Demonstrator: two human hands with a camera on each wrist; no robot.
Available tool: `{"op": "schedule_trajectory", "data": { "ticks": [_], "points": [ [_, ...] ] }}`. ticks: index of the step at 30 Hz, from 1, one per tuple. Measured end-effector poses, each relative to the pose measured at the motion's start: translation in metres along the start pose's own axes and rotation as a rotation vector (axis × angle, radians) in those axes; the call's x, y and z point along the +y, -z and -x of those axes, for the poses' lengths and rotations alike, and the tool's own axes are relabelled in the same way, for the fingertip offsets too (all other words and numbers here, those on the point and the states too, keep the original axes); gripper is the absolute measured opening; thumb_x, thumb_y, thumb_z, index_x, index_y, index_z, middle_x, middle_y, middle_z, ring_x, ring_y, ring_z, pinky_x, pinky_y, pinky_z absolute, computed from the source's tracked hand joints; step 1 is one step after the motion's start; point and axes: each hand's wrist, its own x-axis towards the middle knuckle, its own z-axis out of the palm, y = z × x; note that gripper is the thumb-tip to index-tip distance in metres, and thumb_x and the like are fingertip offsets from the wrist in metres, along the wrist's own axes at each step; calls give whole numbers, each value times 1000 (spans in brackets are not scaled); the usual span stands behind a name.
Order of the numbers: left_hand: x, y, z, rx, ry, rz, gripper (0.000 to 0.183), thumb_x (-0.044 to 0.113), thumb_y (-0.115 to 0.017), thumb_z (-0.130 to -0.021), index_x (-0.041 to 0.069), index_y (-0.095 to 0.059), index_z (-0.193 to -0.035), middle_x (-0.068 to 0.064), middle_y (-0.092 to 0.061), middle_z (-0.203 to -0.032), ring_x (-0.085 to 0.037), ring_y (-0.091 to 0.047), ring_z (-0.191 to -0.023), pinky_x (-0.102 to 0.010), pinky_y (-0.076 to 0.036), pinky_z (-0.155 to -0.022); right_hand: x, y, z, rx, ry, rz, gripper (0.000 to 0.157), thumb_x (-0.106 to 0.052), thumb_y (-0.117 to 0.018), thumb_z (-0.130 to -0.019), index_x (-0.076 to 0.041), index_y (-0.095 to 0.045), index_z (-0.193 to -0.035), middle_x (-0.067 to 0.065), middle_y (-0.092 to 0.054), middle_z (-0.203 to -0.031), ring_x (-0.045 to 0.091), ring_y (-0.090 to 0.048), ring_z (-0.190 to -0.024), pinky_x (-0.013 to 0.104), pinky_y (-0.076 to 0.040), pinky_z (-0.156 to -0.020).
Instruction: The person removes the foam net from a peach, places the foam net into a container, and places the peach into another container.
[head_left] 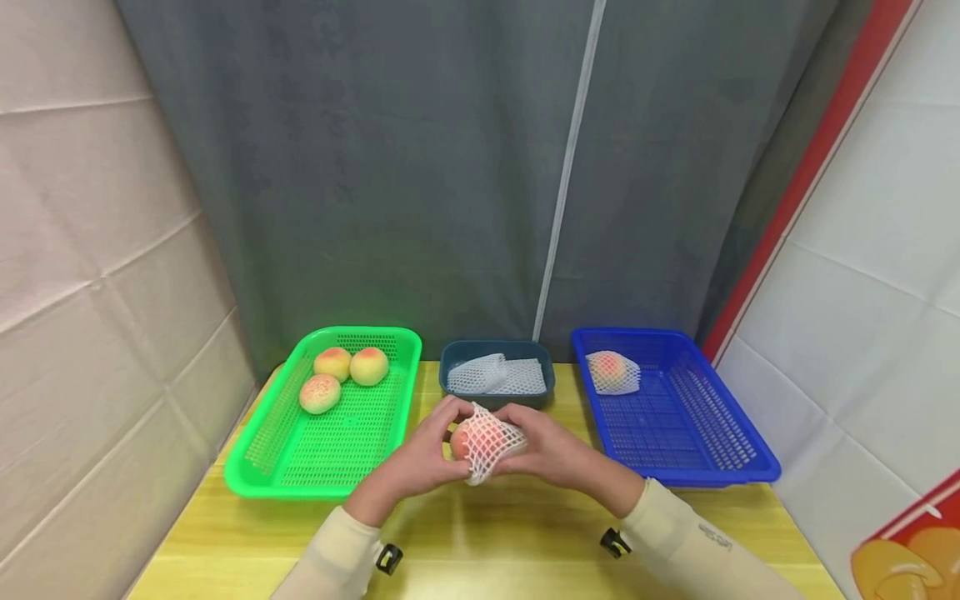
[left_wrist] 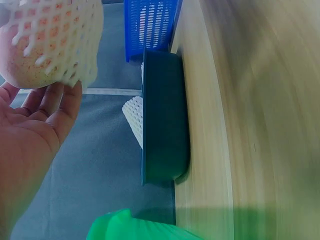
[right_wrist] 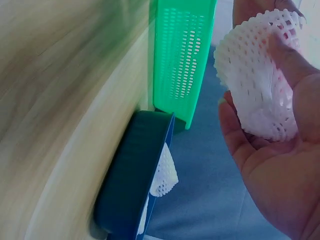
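Observation:
Above the table, between both hands, is a peach (head_left: 460, 442) partly inside a white foam fruit net (head_left: 491, 442). My left hand (head_left: 422, 457) grips the peach from the left, where its bare pink end shows. From the right, my right hand (head_left: 553, 450) holds the net, its thumb and fingers curled round it. In the left wrist view the net (left_wrist: 70, 40) covers much of the peach (left_wrist: 22, 67), leaving the lower end bare. The right wrist view shows the net (right_wrist: 250, 85) hanging loose past the fruit, within the right hand (right_wrist: 280, 165).
A green basket (head_left: 337, 493) at left holds three bare peaches (head_left: 369, 367). Behind the hands, a dark teal bin (head_left: 497, 346) contains flat foam nets (head_left: 521, 377). The blue basket (head_left: 697, 417) at right holds one netted peach (head_left: 611, 372). A grey curtain (head_left: 390, 183) hangs behind the table.

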Motion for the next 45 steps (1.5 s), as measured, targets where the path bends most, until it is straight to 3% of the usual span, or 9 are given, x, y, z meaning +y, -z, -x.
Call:
{"op": "schedule_trajectory", "data": {
  "ticks": [6, 15, 23, 27, 35, 45],
  "points": [
    [3, 5, 1, 9, 81, 12, 62, 8, -84, -81, 19, -59, -137, 4, -56, -133, -24, -63, -115, -37, -60, -95, 3, 5, 3, 33, -18, 33, 28, -23, -90, -95, -16, -75, -117, -11, -73, -101, 9, -65, -88, 29, -58, -78],
    [5, 8, -1, 3, 67, 4, 58, 14, -86, -85, 17, -59, -137, 3, -57, -132, -21, -62, -118, -37, -60, -98, 5, 8, 2, 68, 36, 100, 12, -14, -87, -96, -14, -76, -101, -11, -70, -92, 7, -60, -84, 29, -55, -76],
    [4, 8, -1, -8, 52, -31, 55, 21, -88, -88, 21, -61, -135, 4, -57, -128, -23, -61, -117, -38, -60, -96, 4, 13, -1, -62, 27, 253, 19, -9, -86, -94, -17, -70, -101, -15, -64, -84, 3, -57, -75, 26, -53, -69],
    [4, 7, 0, -11, 57, -28, 54, 21, -88, -88, 22, -61, -135, 5, -57, -129, -25, -61, -118, -37, -60, -96, 1, 13, -1, -112, -9, 253, 25, -13, -87, -94, -18, -65, -106, -14, -62, -85, 5, -57, -76, 27, -52, -68],
    [4, 8, 0, -14, 59, -20, 54, 20, -86, -88, 23, -61, -135, 5, -56, -130, -26, -60, -119, -37, -60, -97, -3, 8, -3, -88, -38, 243, 32, -38, -89, -96, -17, -68, -108, -14, -61, -82, 3, -55, -70, 24, -49, -61],
    [4, 11, 2, 3, 81, -22, 54, 31, -93, -90, 23, -63, -134, 4, -58, -129, -18, -62, -115, -36, -59, -96, -3, 10, -4, -100, -3, 205, 12, -20, -84, -100, -17, -74, -103, -16, -66, -85, 1, -58, -74, 26, -54, -69]
  ]
}}
